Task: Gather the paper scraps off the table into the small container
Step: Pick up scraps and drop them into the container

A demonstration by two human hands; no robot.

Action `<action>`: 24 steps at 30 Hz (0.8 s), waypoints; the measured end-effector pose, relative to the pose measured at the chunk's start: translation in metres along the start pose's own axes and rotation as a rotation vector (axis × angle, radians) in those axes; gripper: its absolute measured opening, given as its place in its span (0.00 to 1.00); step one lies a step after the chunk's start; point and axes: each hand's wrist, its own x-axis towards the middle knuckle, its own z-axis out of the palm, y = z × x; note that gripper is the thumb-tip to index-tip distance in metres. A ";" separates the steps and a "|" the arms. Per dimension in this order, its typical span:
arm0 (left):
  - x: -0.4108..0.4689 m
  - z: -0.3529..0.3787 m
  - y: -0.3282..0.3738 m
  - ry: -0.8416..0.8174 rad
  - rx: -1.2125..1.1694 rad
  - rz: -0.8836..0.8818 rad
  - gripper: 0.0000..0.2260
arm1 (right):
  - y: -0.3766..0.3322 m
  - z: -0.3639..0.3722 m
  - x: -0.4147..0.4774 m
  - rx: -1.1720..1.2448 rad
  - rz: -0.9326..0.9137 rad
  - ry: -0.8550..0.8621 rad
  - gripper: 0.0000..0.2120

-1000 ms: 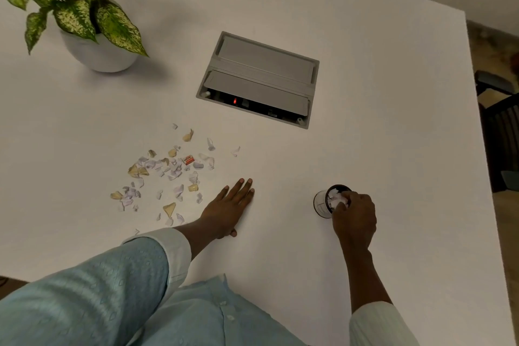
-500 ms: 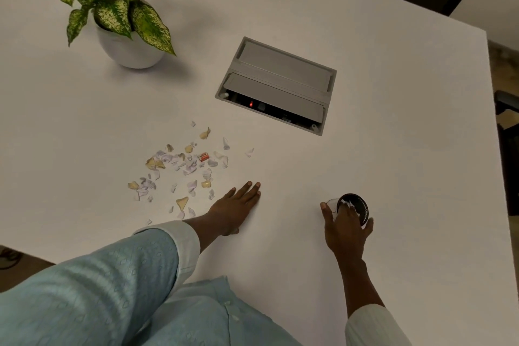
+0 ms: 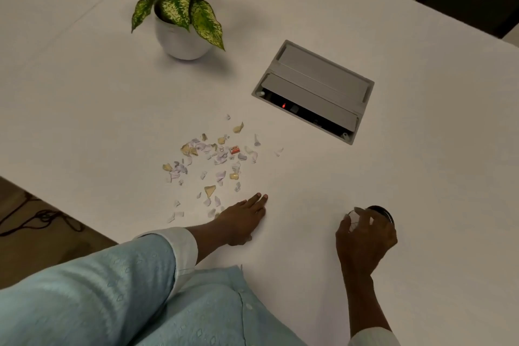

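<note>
Several small paper scraps (image 3: 216, 157), white, lilac, tan and one orange, lie scattered on the white table (image 3: 84, 93) left of centre. My left hand (image 3: 244, 219) rests flat on the table just below and right of the scraps, fingers together, holding nothing. To the right stands a small clear container (image 3: 379, 212) with a dark rim and white paper inside. My right hand (image 3: 365, 239) wraps around the container from the near side and hides most of it.
A potted plant (image 3: 182, 36) in a white pot stands at the back. A grey recessed power box (image 3: 314, 90) with a red light sits in the table's middle. The table's left edge runs diagonally, with floor and a dark cable (image 3: 36, 219) beyond it.
My right hand went from reaching into the container's mouth to gripping its side. My left hand stayed flat beside the scraps. The camera has shifted, so everything sits further right in the frame.
</note>
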 end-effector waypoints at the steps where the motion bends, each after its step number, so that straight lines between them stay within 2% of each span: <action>1: -0.006 0.004 -0.002 0.016 -0.011 0.003 0.37 | -0.010 0.002 -0.002 0.041 -0.057 0.001 0.12; 3: -0.019 0.011 -0.007 0.082 -0.036 0.002 0.32 | -0.037 0.004 -0.010 0.166 -0.118 -0.079 0.10; 6: -0.043 0.022 -0.018 0.234 -0.039 -0.058 0.24 | -0.086 0.007 -0.029 0.311 -0.156 -0.334 0.13; 8: -0.061 0.030 -0.027 0.327 -0.051 -0.144 0.23 | -0.111 0.012 -0.043 0.325 -0.243 -0.508 0.16; 11: -0.090 0.040 -0.048 0.386 -0.109 -0.293 0.29 | -0.143 0.023 -0.064 0.302 -0.359 -0.748 0.23; 14: -0.117 0.046 -0.075 0.388 -0.156 -0.424 0.40 | -0.172 0.031 -0.081 0.259 -0.402 -0.913 0.34; 17: -0.140 0.049 -0.101 0.355 -0.204 -0.539 0.54 | -0.198 0.038 -0.092 0.272 -0.344 -0.974 0.47; 19: -0.149 0.050 -0.115 0.322 -0.236 -0.597 0.59 | -0.211 0.043 -0.096 0.274 -0.294 -0.969 0.52; 21: -0.154 0.050 -0.125 0.292 -0.289 -0.643 0.61 | -0.223 0.049 -0.096 0.289 -0.264 -0.964 0.54; 24: -0.154 0.048 -0.135 0.259 -0.311 -0.668 0.61 | -0.238 0.056 -0.091 0.334 -0.266 -0.955 0.49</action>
